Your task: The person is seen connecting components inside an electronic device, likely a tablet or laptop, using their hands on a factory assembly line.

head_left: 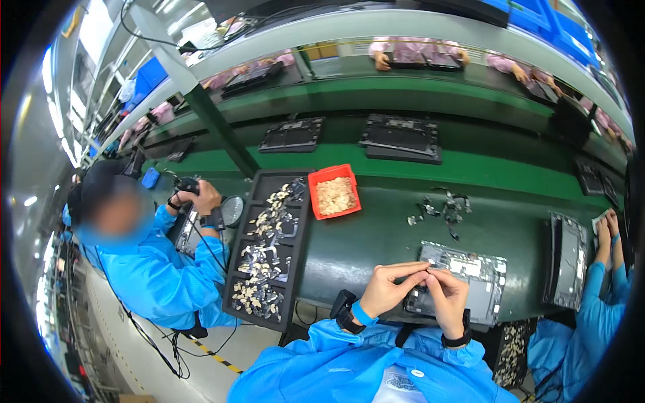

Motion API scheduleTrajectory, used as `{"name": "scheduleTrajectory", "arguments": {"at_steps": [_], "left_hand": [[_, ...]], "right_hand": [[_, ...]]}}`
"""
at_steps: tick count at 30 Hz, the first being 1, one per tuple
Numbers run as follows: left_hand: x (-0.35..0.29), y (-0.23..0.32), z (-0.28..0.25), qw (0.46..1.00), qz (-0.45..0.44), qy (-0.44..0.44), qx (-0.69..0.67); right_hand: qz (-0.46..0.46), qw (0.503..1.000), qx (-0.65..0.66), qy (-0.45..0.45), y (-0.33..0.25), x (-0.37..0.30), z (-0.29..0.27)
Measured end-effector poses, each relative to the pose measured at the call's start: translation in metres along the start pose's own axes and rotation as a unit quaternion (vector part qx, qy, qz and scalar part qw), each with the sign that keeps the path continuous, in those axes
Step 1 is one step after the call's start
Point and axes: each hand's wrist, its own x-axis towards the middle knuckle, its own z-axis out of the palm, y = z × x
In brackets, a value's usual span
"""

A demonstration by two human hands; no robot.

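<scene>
My left hand [388, 290] and my right hand [449, 299] meet at the fingertips in front of me. Both are pinched together on something small and dark that the fingers mostly hide. Right below them lies an opened laptop chassis [489, 299], dark grey with silvery and white parts along its far side. Part of its left side is covered by my hands. Beyond it, a loose cluster of small black cable parts [452, 209] rests on the dark green bench [363, 248].
A red bin [313, 196] of beige pieces stands back left, beside a black compartment tray [301, 245] full of small parts. Laptop chassis [402, 138] sit on the green line behind. A co-worker [154, 269] works at left; another's hands [603, 235] are at right, near upright panels [566, 260].
</scene>
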Motion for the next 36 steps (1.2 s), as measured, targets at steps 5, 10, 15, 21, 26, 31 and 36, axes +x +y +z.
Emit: {"name": "scheduleTrajectory", "arguments": {"at_steps": [5,10,15,21,26,31,36], "left_hand": [[0.024,-0.007,-0.013,0.997,-0.047,-0.06,-0.01],[0.038,-0.008,-0.008,0.995,-0.012,0.089,0.035],[0.086,-0.048,-0.095,0.883,-0.085,0.242,0.394],[0.088,-0.009,-0.056,0.887,0.191,0.195,0.372],[0.069,0.005,0.02,0.917,0.257,-0.045,0.302],[0.067,-0.014,0.027,0.94,0.22,-0.101,0.24],[0.053,-0.009,0.032,0.947,0.228,-0.1,0.204]], "right_hand": [[0.021,0.996,-0.071,-0.059,-0.002,0.032,-0.007],[0.019,0.997,-0.04,-0.069,0.0,0.049,-0.017],[0.175,0.982,0.027,-0.061,-0.012,0.051,-0.041],[0.163,0.986,-0.008,-0.042,-0.006,0.053,-0.035],[0.172,0.983,0.031,-0.051,-0.016,0.05,-0.04],[0.156,0.985,-0.053,-0.057,-0.022,0.036,-0.051],[0.121,0.979,-0.153,-0.061,-0.024,0.024,-0.056]]}}
